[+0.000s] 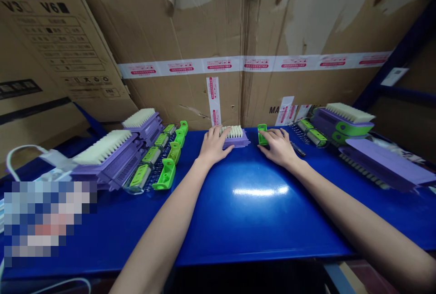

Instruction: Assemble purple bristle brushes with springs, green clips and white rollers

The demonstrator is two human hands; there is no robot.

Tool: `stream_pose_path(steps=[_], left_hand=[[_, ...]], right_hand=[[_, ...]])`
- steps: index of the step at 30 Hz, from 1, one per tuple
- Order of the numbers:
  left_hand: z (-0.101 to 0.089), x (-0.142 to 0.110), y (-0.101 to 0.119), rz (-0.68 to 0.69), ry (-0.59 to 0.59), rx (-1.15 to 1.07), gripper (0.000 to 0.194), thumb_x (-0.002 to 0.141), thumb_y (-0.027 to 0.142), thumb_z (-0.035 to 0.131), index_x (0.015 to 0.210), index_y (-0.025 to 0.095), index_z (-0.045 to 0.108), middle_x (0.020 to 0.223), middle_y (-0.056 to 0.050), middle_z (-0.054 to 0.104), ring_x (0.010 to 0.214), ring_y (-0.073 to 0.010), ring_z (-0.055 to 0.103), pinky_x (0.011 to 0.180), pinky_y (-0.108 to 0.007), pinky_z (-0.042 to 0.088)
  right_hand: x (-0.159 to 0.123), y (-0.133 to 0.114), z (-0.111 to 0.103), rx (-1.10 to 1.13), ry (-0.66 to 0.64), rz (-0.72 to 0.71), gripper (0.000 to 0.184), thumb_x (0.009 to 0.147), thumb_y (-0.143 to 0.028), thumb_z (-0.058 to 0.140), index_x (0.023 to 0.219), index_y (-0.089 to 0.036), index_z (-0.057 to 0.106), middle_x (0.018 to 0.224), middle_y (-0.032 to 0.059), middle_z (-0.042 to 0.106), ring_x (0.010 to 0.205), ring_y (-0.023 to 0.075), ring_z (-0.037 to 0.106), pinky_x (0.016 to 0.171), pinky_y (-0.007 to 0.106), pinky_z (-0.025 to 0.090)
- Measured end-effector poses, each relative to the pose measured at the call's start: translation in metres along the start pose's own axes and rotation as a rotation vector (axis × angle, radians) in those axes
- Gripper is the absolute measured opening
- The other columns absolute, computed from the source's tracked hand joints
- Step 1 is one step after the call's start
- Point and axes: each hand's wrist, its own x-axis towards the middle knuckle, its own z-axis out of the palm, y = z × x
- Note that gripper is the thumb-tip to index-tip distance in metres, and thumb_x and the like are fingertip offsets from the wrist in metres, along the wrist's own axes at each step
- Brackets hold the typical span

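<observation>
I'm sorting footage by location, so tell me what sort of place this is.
Probably a workbench in a workshop or storeroom: purple bristled blocks and green brackets sit grouped on a blue table, with large taped cardboard behind.

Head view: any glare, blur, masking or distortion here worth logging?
Head view, centre: a bright white streak of glare on the glossy blue tabletop; head view, lower left: a pixelated patch hides what lies there; head view, right: the purple plastic brush lying bristles down looks stretched and soft; head view, top right: the corner falls dark.
</observation>
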Motion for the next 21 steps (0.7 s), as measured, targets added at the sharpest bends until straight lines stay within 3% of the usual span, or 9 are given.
stream_pose_path(steps=[9,13,18,21], left_hand=[[0.006,0.002,-0.002,-0.005,0.053,0.026,0.060,0.083,0.046,0.061,0.135,0.021,0.044,0.137,-0.015,0.045,0.127,-0.0306,0.039,0.100,-0.043,0.037],[0.004,0.001,0.001,-0.066,0.083,0.053,0.063,0.082,0.046,0.062,0.134,0.016,0.044,0.135,-0.018,0.045,0.126,-0.0327,0.039,0.102,-0.045,0.035],[0.005,0.002,0.002,-0.208,0.091,0.078,0.069,0.079,0.047,0.066,0.134,0.014,0.041,0.131,-0.019,0.048,0.121,-0.0339,0.044,0.098,-0.047,0.038],[0.005,0.002,0.001,-0.283,0.117,0.085,0.069,0.078,0.044,0.068,0.133,0.013,0.041,0.130,-0.019,0.047,0.119,-0.0327,0.046,0.098,-0.044,0.040]], right_hand=[[0.000,0.004,0.003,0.082,-0.067,0.064,0.053,0.088,-0.038,0.050,0.133,-0.011,0.047,0.109,0.0152,0.067,0.104,0.0287,0.060,0.100,0.045,0.034],[0.004,0.007,-0.006,0.044,-0.006,0.109,0.048,0.090,-0.042,0.046,0.128,-0.013,0.052,0.109,0.0141,0.067,0.102,0.0281,0.061,0.094,0.042,0.038],[0.005,0.035,-0.031,-0.134,0.103,0.392,0.040,0.093,-0.034,0.036,0.120,-0.014,0.058,0.111,0.0164,0.065,0.101,0.0300,0.057,0.083,0.040,0.038],[-0.002,0.059,-0.043,-0.211,0.046,0.605,0.040,0.091,-0.029,0.035,0.117,-0.012,0.060,0.111,0.0196,0.063,0.101,0.0329,0.054,0.077,0.041,0.036]])
